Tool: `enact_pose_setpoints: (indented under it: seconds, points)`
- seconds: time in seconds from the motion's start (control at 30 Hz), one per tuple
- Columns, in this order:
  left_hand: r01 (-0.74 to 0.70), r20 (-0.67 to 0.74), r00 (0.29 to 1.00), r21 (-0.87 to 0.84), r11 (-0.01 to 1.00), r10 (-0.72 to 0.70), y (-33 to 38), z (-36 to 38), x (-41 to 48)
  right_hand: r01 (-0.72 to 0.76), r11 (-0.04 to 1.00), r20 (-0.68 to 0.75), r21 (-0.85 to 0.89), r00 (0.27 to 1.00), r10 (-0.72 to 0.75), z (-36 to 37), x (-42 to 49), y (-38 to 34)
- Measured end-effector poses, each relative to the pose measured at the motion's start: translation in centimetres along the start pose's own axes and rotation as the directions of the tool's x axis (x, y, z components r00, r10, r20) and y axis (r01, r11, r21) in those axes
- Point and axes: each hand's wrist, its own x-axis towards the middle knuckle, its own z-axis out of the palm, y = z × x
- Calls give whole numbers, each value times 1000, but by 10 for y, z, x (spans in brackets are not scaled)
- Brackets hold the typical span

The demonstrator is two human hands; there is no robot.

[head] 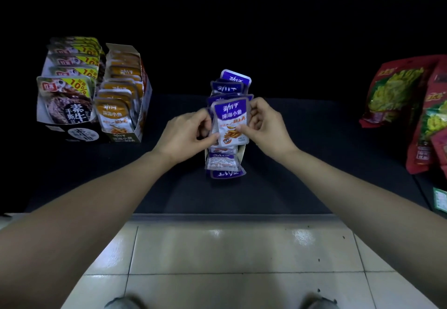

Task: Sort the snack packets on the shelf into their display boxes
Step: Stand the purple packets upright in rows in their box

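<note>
A purple-and-white snack packet (231, 122) stands upright at the middle of the dark shelf, at the front of a row of several like packets (229, 86). My left hand (187, 134) pinches its left edge and my right hand (266, 124) pinches its right edge, thumb on its face. The row sits in a narrow display box (242, 152) that is mostly hidden by packets. More purple packets (223, 167) lie flat, spilling out in front of the box, below my hands.
At the left stand a display box of orange packets (122, 105) and a box of grey-and-yellow packets (67, 90). Large red bags (406, 95) lean at the right. The shelf's front edge (229, 216) runs above a tiled floor.
</note>
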Motion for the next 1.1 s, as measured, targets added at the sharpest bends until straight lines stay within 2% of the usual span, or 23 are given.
enact_pose_setpoints:
  seconds: [0.13, 0.27, 0.37, 0.43, 0.53, 0.57, 0.63, 0.7, 0.77, 0.83, 0.97, 1.1]
  points:
    - [1, -15, 1000, -12, 1000, -2, -1, 0, -2, 78, 990, 18, -114, 997, -76, 11, -6, -1]
    - [86, -22, 996, -58, 995, -87, -3, -1, 0, -10, 1000, 31, 15, 999, 10, 9, -5, -1]
    - [81, 17, 997, -35, 996, -81, -3, 0, 0, -55, 997, 147, 56, 988, 46, 2, -10, 1]
    - [54, 49, 997, 10, 998, -55, -2, 2, -1, -68, 994, 166, 88, 985, 52, -3, -15, -1]
    - [45, 43, 998, 75, 996, -48, -3, 6, -1, -4, 990, 103, 138, 995, -10, -11, -22, -5]
    - [54, 29, 998, 85, 995, -57, -2, 6, -1, 32, 992, 126, 120, 991, -48, -14, -23, -6]
    - [75, 11, 997, 81, 994, -76, -1, 5, 0, 83, 996, 289, 42, 953, -92, -17, -27, -8]
    - [89, 14, 996, 56, 994, -90, 1, 4, -1, 129, 987, 486, -99, 872, -65, -14, -29, -8]
    - [116, 28, 993, -7, 993, -115, 2, 3, -1, 204, 951, 579, -234, 815, -32, -9, -30, -8]
    - [147, 44, 989, -96, 984, -143, 3, 3, -1, 161, 965, 579, -208, 815, -11, -7, -30, -9]
    - [203, 49, 979, -192, 960, -197, 5, 2, -1, -63, 998, 525, -9, 849, 58, -12, -22, -14]
    - [311, 118, 951, -346, 885, -287, 5, 0, -1, -115, 987, 421, 110, 905, 58, -21, -17, -21]
